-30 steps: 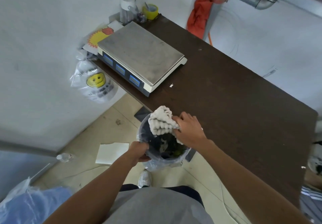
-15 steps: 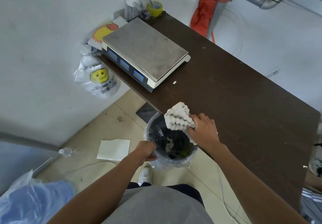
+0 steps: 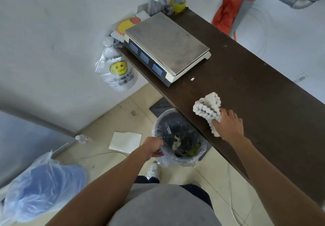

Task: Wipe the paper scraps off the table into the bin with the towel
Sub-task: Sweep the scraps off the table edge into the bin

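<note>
left hand (image 3: 154, 148) grips the bin (image 3: 177, 137) rim, tucked under the table (image 3: 263, 102) edge to catch scraps. right hand (image 3: 228, 125) clutches the towel (image 3: 207, 109) on the tabletop, one paper scrap (image 3: 192, 79) beside the scale (image 3: 167, 44).

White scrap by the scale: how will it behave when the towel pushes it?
Probably very light: the paper scrap is tiny beside the scale, so it should slide easily on the smooth table. It may catch in the nubby towel rather than drop into the bin.
</note>
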Demonstrator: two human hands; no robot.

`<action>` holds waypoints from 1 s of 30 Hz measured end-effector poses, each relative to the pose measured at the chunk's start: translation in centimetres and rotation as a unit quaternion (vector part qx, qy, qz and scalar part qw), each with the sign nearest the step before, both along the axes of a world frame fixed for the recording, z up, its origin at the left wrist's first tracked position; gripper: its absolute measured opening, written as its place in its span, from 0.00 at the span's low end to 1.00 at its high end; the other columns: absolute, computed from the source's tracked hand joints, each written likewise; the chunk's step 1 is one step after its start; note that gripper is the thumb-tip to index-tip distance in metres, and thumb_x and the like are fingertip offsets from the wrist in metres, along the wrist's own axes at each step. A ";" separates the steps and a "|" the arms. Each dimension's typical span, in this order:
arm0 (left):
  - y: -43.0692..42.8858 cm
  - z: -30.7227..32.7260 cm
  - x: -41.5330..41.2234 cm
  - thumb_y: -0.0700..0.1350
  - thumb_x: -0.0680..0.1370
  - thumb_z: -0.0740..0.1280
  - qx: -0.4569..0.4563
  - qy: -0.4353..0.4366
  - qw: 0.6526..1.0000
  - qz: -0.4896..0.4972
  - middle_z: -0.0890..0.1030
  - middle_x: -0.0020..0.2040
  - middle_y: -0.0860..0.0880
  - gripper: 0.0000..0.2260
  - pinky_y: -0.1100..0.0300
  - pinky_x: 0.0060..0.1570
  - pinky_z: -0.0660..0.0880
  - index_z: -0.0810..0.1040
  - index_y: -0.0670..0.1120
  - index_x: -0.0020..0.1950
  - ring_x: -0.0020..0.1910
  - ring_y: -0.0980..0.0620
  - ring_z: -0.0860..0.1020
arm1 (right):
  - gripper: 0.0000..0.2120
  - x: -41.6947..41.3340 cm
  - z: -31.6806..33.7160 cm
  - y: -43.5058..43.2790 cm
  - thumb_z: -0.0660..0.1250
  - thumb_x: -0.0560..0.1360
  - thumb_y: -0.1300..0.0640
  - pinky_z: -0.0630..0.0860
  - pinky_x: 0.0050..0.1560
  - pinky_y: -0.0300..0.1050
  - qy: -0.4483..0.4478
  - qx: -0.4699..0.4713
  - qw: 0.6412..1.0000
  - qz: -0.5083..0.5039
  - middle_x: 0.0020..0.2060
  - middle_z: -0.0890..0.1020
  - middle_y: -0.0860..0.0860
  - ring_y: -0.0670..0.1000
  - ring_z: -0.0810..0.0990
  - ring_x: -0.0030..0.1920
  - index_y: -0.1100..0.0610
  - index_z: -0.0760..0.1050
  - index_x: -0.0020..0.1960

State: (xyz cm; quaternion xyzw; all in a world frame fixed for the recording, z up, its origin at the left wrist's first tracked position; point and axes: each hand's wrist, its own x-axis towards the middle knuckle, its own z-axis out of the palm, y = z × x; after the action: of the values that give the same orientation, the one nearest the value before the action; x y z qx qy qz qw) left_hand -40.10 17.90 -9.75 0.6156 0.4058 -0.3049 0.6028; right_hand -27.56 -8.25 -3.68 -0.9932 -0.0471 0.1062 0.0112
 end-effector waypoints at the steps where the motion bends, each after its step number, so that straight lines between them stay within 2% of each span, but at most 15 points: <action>1: 0.0 0.2 -0.1 0.37 0.80 0.62 0.004 -0.002 1.000 -0.001 0.83 0.53 0.38 0.06 0.53 0.45 0.85 0.77 0.41 0.54 0.46 0.43 0.86 | 0.28 0.1 0.1 0.2 0.65 0.77 0.41 0.71 0.59 0.57 0.004 -0.005 1.000 0.006 0.61 0.75 0.59 0.60 0.74 0.61 0.57 0.66 0.70; 4: 0.1 0.5 -0.5 0.38 0.81 0.62 0.023 -0.009 1.000 0.000 0.82 0.49 0.42 0.04 0.52 0.49 0.85 0.76 0.44 0.49 0.45 0.45 0.86 | 0.31 0.0 0.4 0.9 0.68 0.74 0.41 0.70 0.60 0.58 -0.015 0.014 1.000 0.012 0.61 0.73 0.60 0.61 0.73 0.61 0.60 0.66 0.68; 8: 0.3 0.9 -0.9 0.38 0.82 0.63 0.027 -0.012 1.000 0.007 0.81 0.50 0.44 0.06 0.51 0.50 0.84 0.76 0.45 0.47 0.47 0.44 0.86 | 0.36 -0.2 0.9 2.1 0.72 0.71 0.44 0.70 0.61 0.58 -0.066 0.037 0.997 0.033 0.64 0.70 0.61 0.62 0.72 0.62 0.62 0.63 0.70; 11: 0.5 0.8 -1.5 0.38 0.81 0.63 0.028 -0.012 0.999 0.023 0.81 0.50 0.43 0.04 0.50 0.50 0.84 0.77 0.44 0.50 0.47 0.43 0.86 | 0.40 -0.6 1.7 2.9 0.74 0.70 0.46 0.71 0.63 0.58 -0.119 0.071 0.989 0.054 0.67 0.68 0.62 0.62 0.71 0.65 0.63 0.60 0.72; 14: 0.7 0.6 -2.4 0.40 0.80 0.63 0.046 -0.008 0.998 0.045 0.82 0.50 0.43 0.07 0.46 0.51 0.84 0.78 0.41 0.56 0.45 0.43 0.87 | 0.38 -1.1 2.3 4.0 0.73 0.73 0.48 0.71 0.66 0.57 -0.145 0.077 0.978 0.128 0.68 0.68 0.62 0.61 0.71 0.67 0.63 0.60 0.73; 18: 0.7 1.2 -3.9 0.42 0.80 0.63 0.069 -0.007 0.995 0.073 0.83 0.51 0.44 0.10 0.48 0.49 0.84 0.79 0.42 0.58 0.42 0.45 0.87 | 0.34 -2.1 2.2 5.6 0.70 0.75 0.49 0.72 0.66 0.55 -0.125 0.076 0.967 0.210 0.68 0.69 0.58 0.58 0.71 0.67 0.62 0.61 0.74; 22: 0.6 1.6 -5.9 0.45 0.81 0.64 0.098 0.006 0.987 0.125 0.84 0.48 0.44 0.09 0.55 0.42 0.85 0.80 0.44 0.58 0.39 0.47 0.87 | 0.29 -4.2 1.4 6.6 0.70 0.75 0.52 0.73 0.63 0.54 -0.143 0.081 0.935 0.314 0.64 0.73 0.60 0.59 0.74 0.63 0.63 0.67 0.71; 26: 0.8 1.6 -8.3 0.46 0.82 0.62 0.111 0.018 0.976 0.184 0.84 0.47 0.43 0.10 0.53 0.45 0.85 0.79 0.43 0.55 0.41 0.46 0.87 | 0.29 -5.9 0.6 7.1 0.71 0.75 0.52 0.75 0.61 0.51 -0.111 0.077 0.913 0.384 0.63 0.74 0.60 0.58 0.76 0.62 0.63 0.67 0.70; 28: 1.0 1.4 -9.4 0.47 0.82 0.62 0.115 0.015 0.969 0.219 0.85 0.46 0.43 0.11 0.51 0.46 0.85 0.79 0.42 0.55 0.40 0.45 0.87 | 0.32 -6.4 0.0 7.2 0.71 0.75 0.51 0.74 0.65 0.51 -0.073 0.056 0.908 0.409 0.68 0.71 0.62 0.59 0.74 0.66 0.65 0.64 0.72; 30: 1.3 1.3 -10.5 0.47 0.82 0.63 0.120 0.012 0.961 0.249 0.85 0.45 0.42 0.11 0.50 0.46 0.85 0.79 0.40 0.55 0.39 0.45 0.87 | 0.37 -6.8 -0.8 7.4 0.68 0.77 0.49 0.70 0.70 0.51 -0.022 0.042 0.909 0.413 0.75 0.62 0.64 0.60 0.69 0.72 0.66 0.57 0.76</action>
State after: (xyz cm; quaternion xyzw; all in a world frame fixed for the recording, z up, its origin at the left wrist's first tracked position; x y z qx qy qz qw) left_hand -50.57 19.22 -8.47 0.5593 0.5866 -0.1017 0.5768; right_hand -34.38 -0.80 -4.44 -0.8855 -0.4581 0.0771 0.0071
